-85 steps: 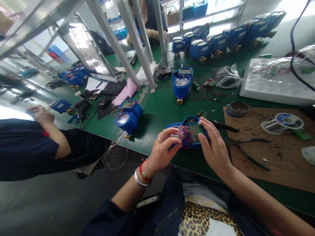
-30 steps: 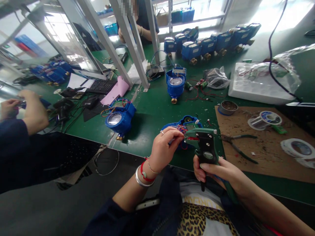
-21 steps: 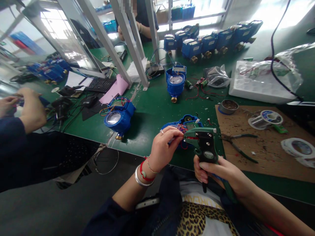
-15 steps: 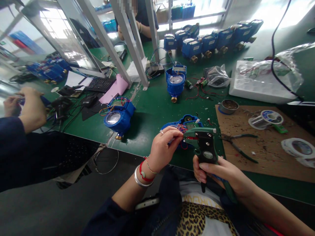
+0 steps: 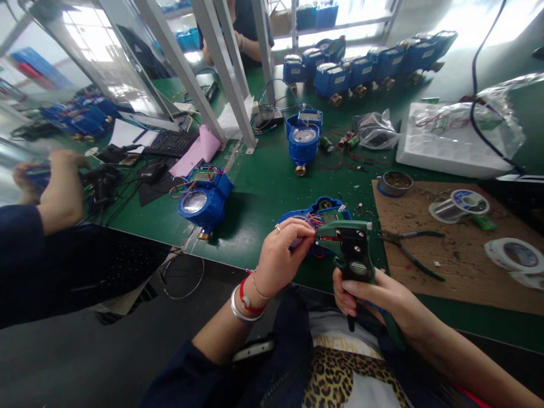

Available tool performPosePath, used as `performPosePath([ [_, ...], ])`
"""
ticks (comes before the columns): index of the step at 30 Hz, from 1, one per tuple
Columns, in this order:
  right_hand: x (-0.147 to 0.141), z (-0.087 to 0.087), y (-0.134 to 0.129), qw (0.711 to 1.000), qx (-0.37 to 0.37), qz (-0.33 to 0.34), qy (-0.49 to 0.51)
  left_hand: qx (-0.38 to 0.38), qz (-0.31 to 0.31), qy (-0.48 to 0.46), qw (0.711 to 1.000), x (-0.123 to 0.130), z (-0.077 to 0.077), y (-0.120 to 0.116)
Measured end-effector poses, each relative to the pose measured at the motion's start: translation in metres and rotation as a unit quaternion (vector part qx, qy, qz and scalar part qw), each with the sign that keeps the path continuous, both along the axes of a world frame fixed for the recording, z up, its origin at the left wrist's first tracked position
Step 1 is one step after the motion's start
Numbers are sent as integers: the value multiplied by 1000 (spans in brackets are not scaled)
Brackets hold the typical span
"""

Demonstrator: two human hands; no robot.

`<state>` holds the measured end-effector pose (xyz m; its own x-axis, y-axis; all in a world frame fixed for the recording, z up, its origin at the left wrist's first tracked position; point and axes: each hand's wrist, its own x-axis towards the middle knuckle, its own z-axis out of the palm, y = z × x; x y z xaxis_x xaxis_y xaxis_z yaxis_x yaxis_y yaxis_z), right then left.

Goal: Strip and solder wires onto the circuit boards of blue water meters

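My right hand (image 5: pixel 369 294) is wrapped round the handles of a green and black wire stripper (image 5: pixel 356 249), whose jaws point left. At those jaws, my left hand (image 5: pixel 284 252) is closed in a pinch; a wire seems to be between its fingertips, though it is mostly covered. Behind both hands lies an opened blue water meter (image 5: pixel 325 207) with a circuit board and red and blue wires, partly hidden. Another blue meter (image 5: pixel 204 198) with loose wires sits to the left, and a third meter (image 5: pixel 303 141) stands farther back.
On the right, a cardboard sheet (image 5: pixel 463 272) carries pliers (image 5: pixel 414 249), a solder spool (image 5: pixel 461 205), a round tin (image 5: pixel 395 184) and a tape roll (image 5: pixel 518 255). Behind it is a white foam tray (image 5: pixel 450 153). Several blue meters (image 5: pixel 361 71) line the back. A co-worker's arm (image 5: pixel 63 187) is at left.
My hands and the wire stripper hold almost the same pose. The co-worker's hands at left have shifted slightly to the right; the view has moved a little.
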<state>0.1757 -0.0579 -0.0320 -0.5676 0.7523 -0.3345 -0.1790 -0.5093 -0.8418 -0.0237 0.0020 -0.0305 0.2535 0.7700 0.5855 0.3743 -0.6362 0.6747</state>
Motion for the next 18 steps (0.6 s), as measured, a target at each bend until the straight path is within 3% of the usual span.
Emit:
performPosePath([
  [9, -6, -8, -3, 998, -10, -38, 55, 0, 6, 1, 1000, 2, 1, 1],
  [18, 8, 1, -3, 989, 24, -87, 120, -22, -21, 5, 1000, -2, 5, 0],
])
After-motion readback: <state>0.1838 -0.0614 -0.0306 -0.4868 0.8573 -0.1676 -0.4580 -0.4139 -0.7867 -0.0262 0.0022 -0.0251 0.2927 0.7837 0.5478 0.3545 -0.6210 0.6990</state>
